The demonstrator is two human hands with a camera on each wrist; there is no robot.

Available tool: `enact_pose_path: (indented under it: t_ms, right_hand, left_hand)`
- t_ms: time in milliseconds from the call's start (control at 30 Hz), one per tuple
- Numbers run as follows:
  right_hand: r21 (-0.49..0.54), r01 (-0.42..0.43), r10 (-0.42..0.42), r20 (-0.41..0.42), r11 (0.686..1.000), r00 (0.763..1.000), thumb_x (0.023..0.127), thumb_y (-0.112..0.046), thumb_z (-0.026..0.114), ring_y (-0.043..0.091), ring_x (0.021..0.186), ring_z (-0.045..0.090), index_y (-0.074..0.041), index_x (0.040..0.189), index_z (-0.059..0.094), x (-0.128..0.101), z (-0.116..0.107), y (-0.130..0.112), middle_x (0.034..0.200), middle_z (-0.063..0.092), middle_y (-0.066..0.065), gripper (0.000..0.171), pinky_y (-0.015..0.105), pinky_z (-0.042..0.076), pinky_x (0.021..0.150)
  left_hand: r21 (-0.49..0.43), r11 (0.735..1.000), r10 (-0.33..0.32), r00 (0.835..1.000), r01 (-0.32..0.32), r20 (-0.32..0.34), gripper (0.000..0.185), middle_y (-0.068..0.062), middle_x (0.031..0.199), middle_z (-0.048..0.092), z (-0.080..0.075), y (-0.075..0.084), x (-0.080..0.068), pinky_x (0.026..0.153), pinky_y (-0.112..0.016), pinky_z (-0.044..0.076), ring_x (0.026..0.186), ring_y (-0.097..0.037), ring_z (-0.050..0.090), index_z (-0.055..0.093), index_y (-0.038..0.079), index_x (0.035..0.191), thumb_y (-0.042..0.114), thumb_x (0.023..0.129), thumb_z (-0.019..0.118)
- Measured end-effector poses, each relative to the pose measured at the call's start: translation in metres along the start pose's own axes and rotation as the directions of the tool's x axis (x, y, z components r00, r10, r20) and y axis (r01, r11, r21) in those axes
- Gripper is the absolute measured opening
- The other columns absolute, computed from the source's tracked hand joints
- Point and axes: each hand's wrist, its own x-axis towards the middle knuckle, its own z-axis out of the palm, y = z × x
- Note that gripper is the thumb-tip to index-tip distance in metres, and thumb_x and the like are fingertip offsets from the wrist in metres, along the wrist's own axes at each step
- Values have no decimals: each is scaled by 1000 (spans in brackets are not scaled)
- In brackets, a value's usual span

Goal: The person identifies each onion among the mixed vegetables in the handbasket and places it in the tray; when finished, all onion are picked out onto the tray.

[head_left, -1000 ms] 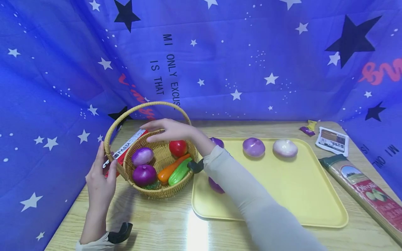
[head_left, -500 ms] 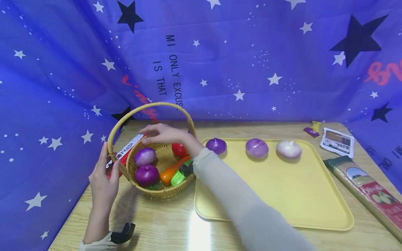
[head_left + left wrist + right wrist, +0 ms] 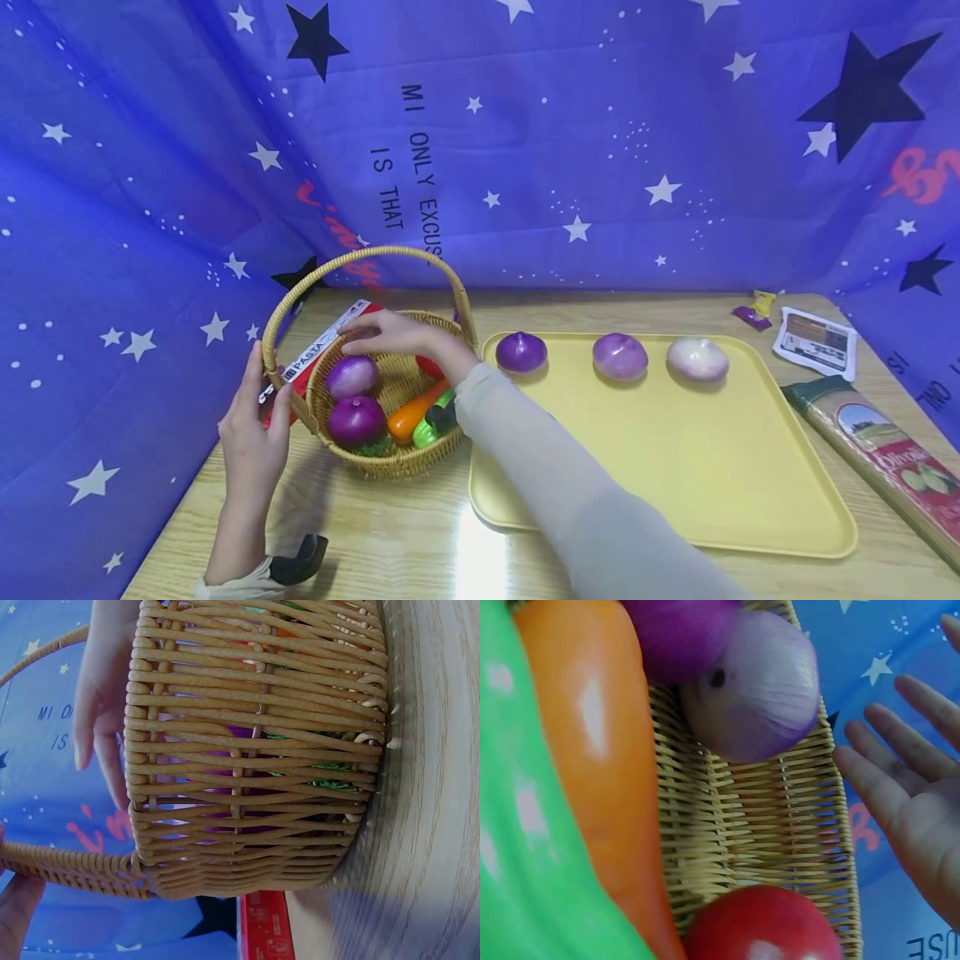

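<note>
My left hand [image 3: 255, 446] holds the left foot of the wicker basket's handle [image 3: 272, 337] between thumb and fingers. In the right wrist view my right hand [image 3: 922, 780] is spread beside the basket rim and holds nothing. From the head view, that hand reaches over the back of the wicker basket [image 3: 405, 461]. Inside lie a pale purple onion [image 3: 352, 377], a dark purple onion [image 3: 357, 421], an orange carrot [image 3: 412, 414], a long green vegetable [image 3: 424, 433] and a red tomato-like ball [image 3: 765, 926], partly hidden by the right wrist.
A red pasta box [image 3: 307, 360] lies behind the basket's left side. On the yellow tray [image 3: 675, 475] sit a dark purple onion [image 3: 521, 353], a lighter onion [image 3: 620, 357] and a whitish onion [image 3: 697, 360]. Farther right are a long green-and-red package [image 3: 873, 442], a white packet [image 3: 816, 342] and small candies [image 3: 753, 310].
My right hand has moved left and lower over the basket. Its forearm now hides a purple thing seen earlier near the tray's left side. My left hand keeps its hold on the handle.
</note>
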Motion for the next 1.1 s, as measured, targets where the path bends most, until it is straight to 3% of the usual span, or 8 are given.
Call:
enact_pose_path:
  t_ms: [267, 567, 633, 700, 800, 967, 1100]
  right_hand:
    - [-65, -71, 66, -74, 995, 995, 91, -40, 58, 19, 130, 47, -14, 137, 50, 7, 12, 9, 139, 53, 3, 53, 28, 43, 110]
    - [-93, -239, 229, -99, 967, 968, 89, -49, 58, 22, 130, 47, -7, 137, 49, 9, 25, 16, 140, 51, 8, 64, 33, 42, 111]
    - [-130, -260, 249, -91, 957, 964, 88, -52, 57, 21, 121, 53, -5, 127, 57, 9, 27, 15, 128, 60, 8, 61, 30, 47, 105]
    - [-155, -271, 261, -81, 950, 962, 87, -54, 58, 17, 103, 59, -7, 105, 64, 10, 30, 14, 104, 65, 5, 51, 24, 52, 90]
    - [-172, -278, 270, -71, 945, 960, 86, -56, 57, 12, 71, 50, -15, 70, 52, 10, 33, 14, 69, 49, -3, 44, 18, 45, 62]
    - [-139, -288, 281, -69, 947, 957, 85, -58, 57, 8, 54, 34, -21, 58, 35, 10, 37, 13, 55, 32, -8, 51, 17, 34, 48]
    - [-89, -292, 288, -54, 952, 956, 85, -55, 59, 8, 52, 34, -21, 57, 34, 9, 39, 12, 54, 31, -9, 51, 19, 39, 49]
  left_hand:
    - [1, 1000, 9, 1000, -9, -10, 66, -29, 118, 61, 0, -1, -1, 82, 4, 43, 103, 26, 42, 42, 17, 143, -9, 85, 59]
    - [-17, 1000, 25, 1000, -25, -18, 65, -28, 116, 62, 0, -2, 0, 83, 4, 43, 105, 24, 43, 44, 15, 142, -9, 84, 61]
    - [-24, 999, 26, 1000, -26, -18, 65, -28, 116, 62, 1, -3, 1, 83, 4, 43, 105, 24, 44, 44, 15, 142, -9, 84, 61]
    - [-28, 999, 33, 999, -33, -18, 65, -28, 116, 62, 1, -3, 1, 83, 4, 44, 105, 23, 44, 44, 14, 142, -10, 84, 61]
    - [-28, 999, 39, 999, -39, -21, 65, -28, 116, 62, 1, -2, 2, 83, 4, 44, 106, 23, 44, 44, 13, 142, -10, 84, 61]
    - [-23, 999, 34, 999, -35, -25, 64, -28, 116, 62, 1, -2, 2, 83, 4, 44, 105, 23, 44, 44, 15, 142, -9, 84, 61]
    - [-23, 1000, 16, 1000, -17, -21, 64, -28, 119, 61, 0, -1, 2, 83, 4, 44, 106, 23, 44, 43, 15, 142, -8, 85, 61]
